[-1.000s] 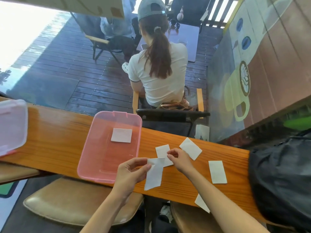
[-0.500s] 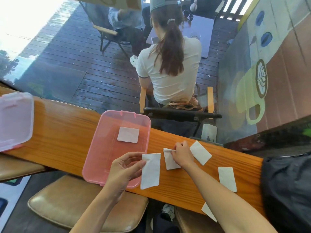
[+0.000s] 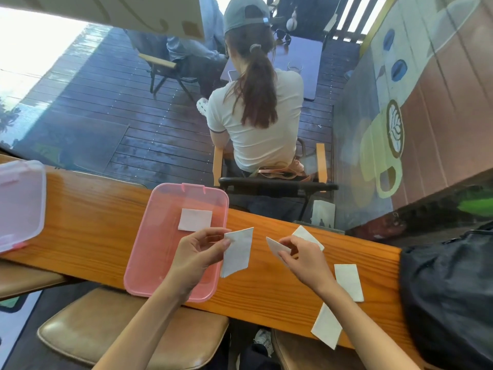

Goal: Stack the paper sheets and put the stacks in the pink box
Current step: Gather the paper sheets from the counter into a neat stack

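Head view, right hand (image 3: 301, 256) now lifted, pinching second sheet (image 3: 277, 247), left hand (image 3: 197, 252) still gripping first sheet (image 3: 237, 252).

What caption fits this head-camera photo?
Left hand and right hand each hold a paper sheet beside the pink box.

Clear lid (image 3: 18, 204) cut by left edge

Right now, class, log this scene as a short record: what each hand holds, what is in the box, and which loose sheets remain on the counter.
Left hand: holds one sheet up by its edge
Right hand: pinches a second sheet
Pink box: open, one stack inside
Loose sheets on wooden counter: three, one behind the right hand, one to its right, one overhanging the near edge
Clear lid: far left
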